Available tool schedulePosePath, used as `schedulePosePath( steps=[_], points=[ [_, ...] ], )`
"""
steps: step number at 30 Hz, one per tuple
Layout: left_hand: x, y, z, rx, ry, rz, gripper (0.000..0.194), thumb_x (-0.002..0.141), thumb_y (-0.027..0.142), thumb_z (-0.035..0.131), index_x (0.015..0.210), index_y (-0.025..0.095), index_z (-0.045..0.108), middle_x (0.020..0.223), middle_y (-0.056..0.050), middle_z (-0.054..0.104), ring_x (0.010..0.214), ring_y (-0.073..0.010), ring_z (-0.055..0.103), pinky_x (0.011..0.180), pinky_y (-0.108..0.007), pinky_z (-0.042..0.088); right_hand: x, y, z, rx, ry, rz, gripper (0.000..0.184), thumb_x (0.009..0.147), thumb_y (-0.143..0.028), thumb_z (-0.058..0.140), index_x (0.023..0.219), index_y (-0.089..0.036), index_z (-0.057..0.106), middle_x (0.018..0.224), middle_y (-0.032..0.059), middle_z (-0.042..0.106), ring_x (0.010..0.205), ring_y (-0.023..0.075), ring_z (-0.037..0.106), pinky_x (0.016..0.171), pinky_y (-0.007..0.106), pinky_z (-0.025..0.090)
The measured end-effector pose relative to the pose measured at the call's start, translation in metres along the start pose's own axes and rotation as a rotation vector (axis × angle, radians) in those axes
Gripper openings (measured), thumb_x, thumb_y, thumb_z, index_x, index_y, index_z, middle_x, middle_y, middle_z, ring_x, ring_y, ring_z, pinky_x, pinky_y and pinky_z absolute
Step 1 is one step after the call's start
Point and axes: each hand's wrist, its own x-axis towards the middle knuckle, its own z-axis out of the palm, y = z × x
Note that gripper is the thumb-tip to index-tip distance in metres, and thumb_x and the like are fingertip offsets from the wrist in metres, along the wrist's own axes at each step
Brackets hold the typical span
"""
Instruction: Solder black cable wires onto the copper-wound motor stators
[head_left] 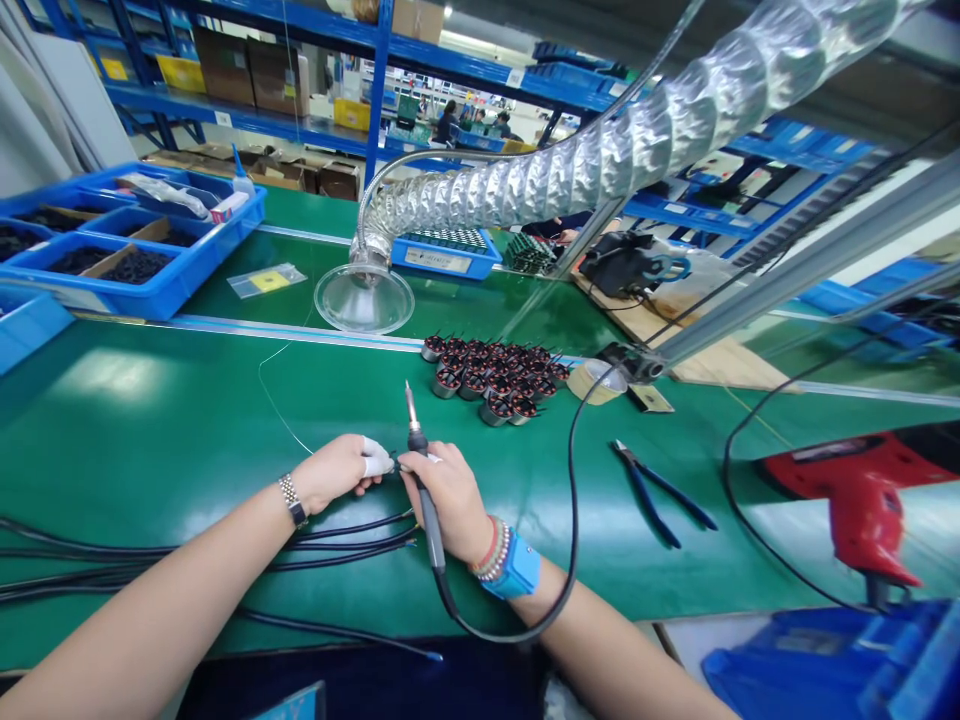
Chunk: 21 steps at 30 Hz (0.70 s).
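My left hand (346, 474), with white covers on its fingertips and a watch at the wrist, pinches a small dark piece (395, 464) too small to name. My right hand (450, 500) is closed around a soldering iron (429, 515), its tip pointing up and away; the thumb and finger also meet the small dark piece. Black cables (330, 548) with stripped ends run from the left just under both hands. A thin strand of solder wire (279, 400) curves over the mat beyond my left hand. Small round motor parts (499, 375) stand grouped ahead.
A fume extractor hood (365, 300) on a foil duct hangs ahead. Cutting pliers (656, 490) and a red heat gun (855, 490) lie right. Blue divided trays (150, 290) stand back left. The iron's black cord loops over my right forearm. A plastic cup (598, 382) stands beside the motor parts.
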Motion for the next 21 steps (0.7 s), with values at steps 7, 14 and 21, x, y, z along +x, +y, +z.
schedulePosePath(
  steps=[7, 14, 21],
  points=[
    [0.0005, 0.0002, 0.0002, -0.012, 0.014, -0.008, 0.023, 0.061, 0.036, 0.055, 0.057, 0.014, 0.050, 0.049, 0.005, 0.043, 0.043, -0.0066, 0.037, 0.043, -0.020, 0.029, 0.0041, -0.0020, 0.0007, -0.019, -0.031, -0.012, 0.017, 0.087, -0.012, 0.042, 0.096, -0.015, 0.056, 0.069, 0.0055, 0.058, 0.068, 0.0180, 0.045, 0.060, 0.031, 0.035],
    [0.0014, -0.0004, 0.0006, 0.013, 0.000, 0.000, 0.024, 0.063, 0.035, 0.054, 0.054, 0.014, 0.048, 0.048, 0.005, 0.041, 0.043, -0.0063, 0.035, 0.042, -0.020, 0.027, -0.0016, -0.0016, 0.0006, 0.075, 0.040, 0.115, 0.018, 0.082, -0.011, 0.049, 0.100, -0.016, 0.050, 0.077, 0.0056, 0.059, 0.071, 0.0179, 0.048, 0.062, 0.030, 0.040],
    [-0.0009, 0.0013, 0.0027, 0.006, 0.008, -0.006, 0.024, 0.063, 0.035, 0.057, 0.053, 0.014, 0.048, 0.048, 0.005, 0.042, 0.045, -0.0070, 0.037, 0.043, -0.020, 0.029, 0.0035, -0.0078, 0.0083, 0.173, 0.078, 0.267, 0.029, 0.075, -0.008, 0.049, 0.102, -0.017, 0.047, 0.076, 0.0040, 0.056, 0.071, 0.0179, 0.050, 0.065, 0.031, 0.043]
  ],
)
